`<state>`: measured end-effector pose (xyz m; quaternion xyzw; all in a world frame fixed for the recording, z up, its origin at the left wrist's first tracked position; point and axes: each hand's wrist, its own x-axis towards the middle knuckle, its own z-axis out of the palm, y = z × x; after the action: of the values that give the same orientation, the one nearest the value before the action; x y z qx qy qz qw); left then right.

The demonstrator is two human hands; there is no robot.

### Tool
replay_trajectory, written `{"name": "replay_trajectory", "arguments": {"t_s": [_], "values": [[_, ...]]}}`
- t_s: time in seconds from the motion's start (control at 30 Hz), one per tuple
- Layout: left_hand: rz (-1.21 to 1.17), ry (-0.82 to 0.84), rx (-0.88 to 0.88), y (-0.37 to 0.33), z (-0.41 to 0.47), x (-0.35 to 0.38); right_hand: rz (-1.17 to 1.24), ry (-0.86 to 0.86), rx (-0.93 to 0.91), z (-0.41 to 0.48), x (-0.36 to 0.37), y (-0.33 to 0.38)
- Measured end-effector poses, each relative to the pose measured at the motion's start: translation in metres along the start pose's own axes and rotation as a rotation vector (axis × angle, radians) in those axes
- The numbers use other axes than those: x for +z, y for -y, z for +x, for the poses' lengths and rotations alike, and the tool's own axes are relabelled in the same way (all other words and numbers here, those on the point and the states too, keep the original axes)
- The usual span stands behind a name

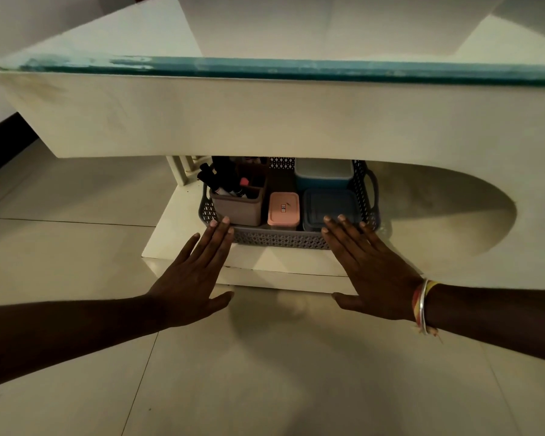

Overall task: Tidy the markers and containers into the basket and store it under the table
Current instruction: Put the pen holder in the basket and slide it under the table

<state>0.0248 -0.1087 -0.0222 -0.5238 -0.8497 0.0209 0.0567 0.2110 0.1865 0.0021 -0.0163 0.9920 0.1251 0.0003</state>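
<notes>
My left hand [195, 272] and right hand [372, 272], both flat with fingers straight, lie against the near wall of the grey lattice basket [280, 239] on the table's lower shelf [183, 234]. Holding markers [211, 179] and lidded containers [283, 210], it is probably light, rigid and slides easily; I would push low at both corners.

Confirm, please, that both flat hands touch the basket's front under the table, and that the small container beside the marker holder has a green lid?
Not quite: the head view shows the small container beside the marker holder has a pink lid, not green. The left hand and right hand, held flat, do touch the front of the basket under the table.
</notes>
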Motion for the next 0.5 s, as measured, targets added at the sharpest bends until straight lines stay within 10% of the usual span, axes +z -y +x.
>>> {"name": "replay_trajectory", "arguments": {"t_s": [0.5], "values": [[0.014, -0.025, 0.025, -0.0007, 0.005, -0.0027, 0.013, -0.028, -0.009, 0.0033, 0.0028, 0.0001]]}}
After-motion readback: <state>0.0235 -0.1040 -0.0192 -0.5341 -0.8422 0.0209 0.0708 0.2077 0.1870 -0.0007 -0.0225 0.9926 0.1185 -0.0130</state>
